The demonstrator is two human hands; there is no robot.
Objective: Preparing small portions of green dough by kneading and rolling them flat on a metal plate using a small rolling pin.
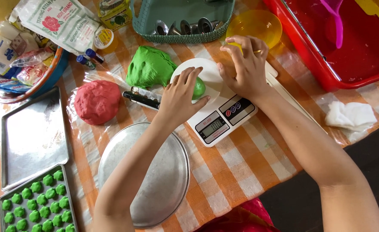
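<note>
On a white kitchen scale, two hands shape dough.
The left hand grips a small, smooth, bright green dough ball; the right hand rests beside it, fingers loosely curled.

matt green dough, dull metal tray

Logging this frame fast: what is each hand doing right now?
Left hand: curled on the green dough ball on the scale.
Right hand: fingers bent over the scale's plate, pinching something small; what it is cannot be told.
</note>
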